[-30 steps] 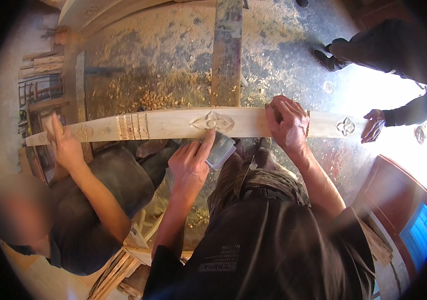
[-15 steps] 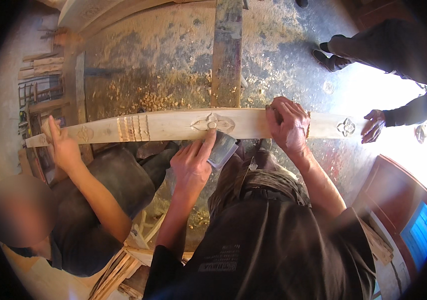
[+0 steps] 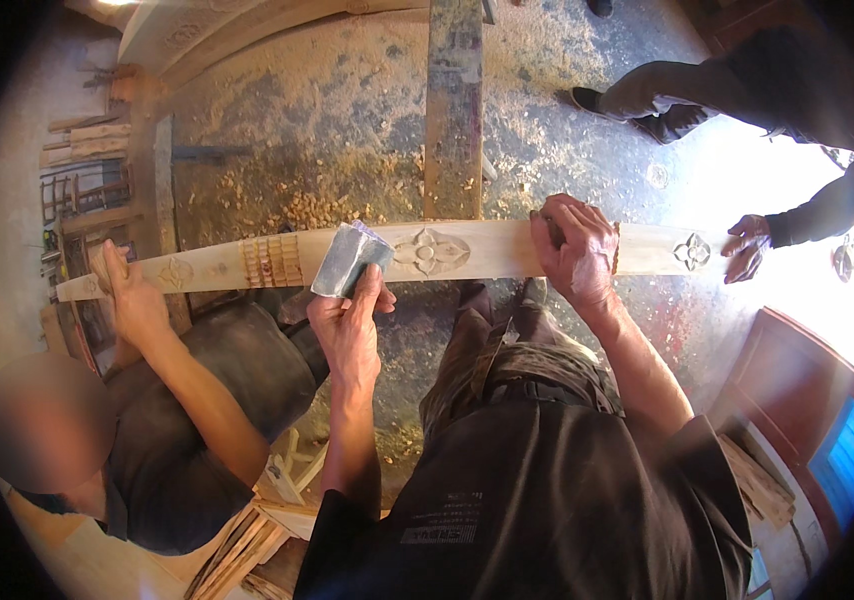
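A long, pale, curved wooden beam (image 3: 507,245) with carved flower reliefs and a band of cut ridges spans the view from left to right. My left hand (image 3: 349,325) grips a grey abrasive-faced sanding block (image 3: 347,258), tilted up over the beam between the ridges and the middle flower. My right hand (image 3: 579,245) is curled over the beam right of that flower. A thin brown edge shows beside its palm, but what lies under the fingers is mostly hidden.
A co-worker's hand (image 3: 127,290) presses a tan block near the beam's left end. Another person's hand (image 3: 747,248) touches the right part. A dark plank (image 3: 454,110) reaches the beam from behind. Wood shavings (image 3: 322,210) litter the floor. A brown panel (image 3: 797,390) stands at right.
My left hand has moved left from the middle flower and turned the block up into view. My right hand stays put. The person at right has shifted their feet.
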